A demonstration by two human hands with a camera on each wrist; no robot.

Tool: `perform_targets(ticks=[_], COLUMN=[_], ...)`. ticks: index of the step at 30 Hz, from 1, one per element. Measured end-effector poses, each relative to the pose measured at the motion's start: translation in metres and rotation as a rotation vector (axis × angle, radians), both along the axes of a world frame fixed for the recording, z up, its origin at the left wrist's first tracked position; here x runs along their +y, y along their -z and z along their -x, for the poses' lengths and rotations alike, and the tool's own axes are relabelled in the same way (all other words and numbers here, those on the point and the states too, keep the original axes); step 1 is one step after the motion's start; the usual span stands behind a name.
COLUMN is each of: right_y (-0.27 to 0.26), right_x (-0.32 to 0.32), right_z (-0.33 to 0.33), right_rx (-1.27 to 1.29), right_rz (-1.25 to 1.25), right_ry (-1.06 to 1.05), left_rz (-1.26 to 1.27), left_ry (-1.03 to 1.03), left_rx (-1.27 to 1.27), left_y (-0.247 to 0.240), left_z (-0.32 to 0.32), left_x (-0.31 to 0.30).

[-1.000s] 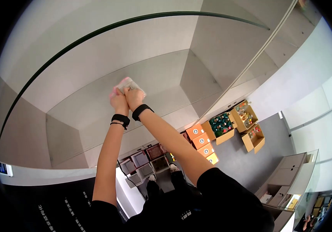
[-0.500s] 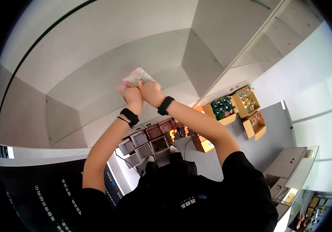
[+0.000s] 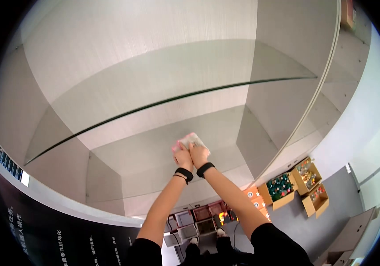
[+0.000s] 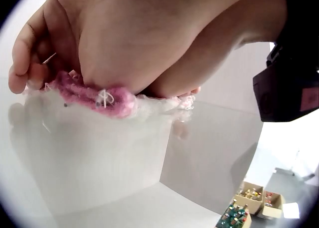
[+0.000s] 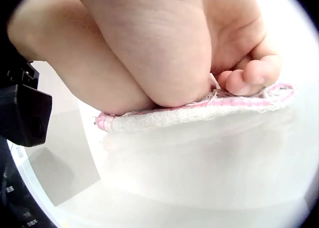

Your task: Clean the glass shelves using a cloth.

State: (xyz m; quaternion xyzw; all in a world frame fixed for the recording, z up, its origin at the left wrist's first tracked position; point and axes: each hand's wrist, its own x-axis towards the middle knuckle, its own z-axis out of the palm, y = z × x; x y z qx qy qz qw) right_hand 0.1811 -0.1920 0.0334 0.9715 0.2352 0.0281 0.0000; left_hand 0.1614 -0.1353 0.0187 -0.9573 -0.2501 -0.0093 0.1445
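Pressing pink cloth (image 3: pixel 191 140) to glass shelf (image 3: pixel 132 156) — left hand (image 3: pixel 183 156), right hand (image 3: pixel 198 154) both grip it.

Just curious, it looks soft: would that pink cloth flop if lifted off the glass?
Probably floppy: the cloth lies flattened under the left hand and right hand, edges frayed. Likely light; may slide on the smooth glass shelf.

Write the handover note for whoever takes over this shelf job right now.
Left hand: fingers curled on the pink-and-white cloth, palm pressing it to the glass.
Right hand: the same grip, close beside the left.
The cloth lies flat on the glass shelf under both hands.
Done: the cloth is on the pane; how much has been wiped does not show.
Left: probably the rest of this pane.
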Motion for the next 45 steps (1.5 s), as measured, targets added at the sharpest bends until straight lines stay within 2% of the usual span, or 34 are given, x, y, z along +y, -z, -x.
perform_targets(ticks=[3, 6, 8, 9, 10, 12, 15, 18, 20, 24, 25, 26, 30, 33, 39, 43, 45], right_y=[0.009, 0.027, 0.017, 0.017, 0.018, 0.014, 0.017, 0.011, 0.027, 0.027, 0.018, 0.010, -0.009, -0.008, 0.019, 0.011, 0.019], right_x=[-0.006, -0.025, -0.046, -0.056, -0.063, -0.075, -0.079, -0.074, -0.070, -0.053, -0.048, -0.045, -0.035, -0.038, -0.050, -0.068, -0.076], right_z=[0.005, 0.018, 0.039, 0.047, 0.052, 0.063, 0.062, 0.057, 0.044, 0.020, 0.016, 0.013, 0.006, 0.007, 0.015, 0.041, 0.051], right_rx=[-0.001, -0.083, -0.119, -0.115, -0.114, -0.069, -0.091, -0.027, -0.140, -0.226, -0.139, -0.053, 0.006, -0.004, -0.225, -0.072, -0.115], right_rz=[0.038, 0.059, 0.049, 0.041, 0.031, -0.018, -0.044, 0.071, 0.015, 0.013, 0.058, 0.102, 0.176, 0.069, 0.153, 0.140, 0.116], right_ry=[-0.011, -0.088, -0.142, -0.172, -0.203, -0.204, -0.219, -0.193, -0.264, -0.217, -0.141, -0.063, 0.066, 0.056, -0.024, -0.123, -0.129], left_rz=[0.057, -0.028, -0.150, 0.000, -0.002, -0.290, -0.283, -0.331, -0.341, -0.137, -0.071, -0.075, -0.147, -0.105, -0.105, -0.101, -0.077], left_ry=[0.013, 0.088, 0.196, 0.154, 0.148, 0.225, 0.252, 0.313, 0.311, 0.208, 0.160, 0.165, 0.126, 0.119, 0.120, 0.185, 0.208], left_rx=[0.051, 0.123, 0.155, 0.311, 0.310, 0.186, 0.268, 0.178, 0.164, 0.187, 0.197, 0.190, 0.184, 0.161, 0.155, 0.207, 0.202], left_y=[-0.011, -0.016, -0.025, -0.030, -0.022, 0.001, -0.019, -0.018, -0.014, -0.021, -0.017, -0.011, -0.008, -0.012, -0.003, -0.018, -0.017], left_z=[0.011, 0.035, 0.056, 0.059, 0.063, 0.069, 0.078, 0.074, 0.067, 0.037, 0.027, 0.018, 0.000, -0.001, 0.015, 0.050, 0.057], left_x=[-0.009, -0.027, -0.043, -0.051, -0.055, -0.060, -0.071, -0.065, -0.060, -0.050, -0.047, -0.044, -0.036, -0.037, -0.045, -0.062, -0.066])
